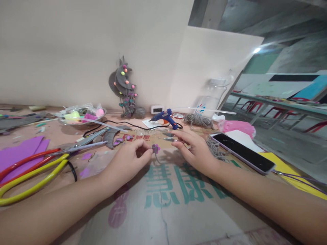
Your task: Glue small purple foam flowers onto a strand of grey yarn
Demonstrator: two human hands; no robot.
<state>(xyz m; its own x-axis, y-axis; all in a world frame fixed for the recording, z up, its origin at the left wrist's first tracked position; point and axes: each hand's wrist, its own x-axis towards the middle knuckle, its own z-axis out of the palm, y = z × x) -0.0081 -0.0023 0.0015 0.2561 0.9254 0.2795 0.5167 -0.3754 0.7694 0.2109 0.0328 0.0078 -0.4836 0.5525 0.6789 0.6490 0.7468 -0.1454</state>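
My left hand (139, 153) pinches a small purple flower (156, 148) between thumb and fingertips, and a short strand of grey yarn (157, 158) hangs from it. To its right, my right hand (192, 148) is held with index finger and thumb apart. Beside those fingertips are small grey pointed pieces (168, 135); whether the fingers touch them I cannot tell. Both hands are above a cardboard sheet (143, 214) printed with green characters. A grey felt crescent (111, 137) and small purple-and-grey pieces (119, 141) lie beyond my left hand.
Large scissors (33, 166) with red and yellow handles lie left, by purple sheets (22, 153). A blue glue gun (163, 117) rests at the back, near a small digital clock (157, 109). A phone (244, 153), grey yarn (198, 120) and a clear bottle (211, 97) are right.
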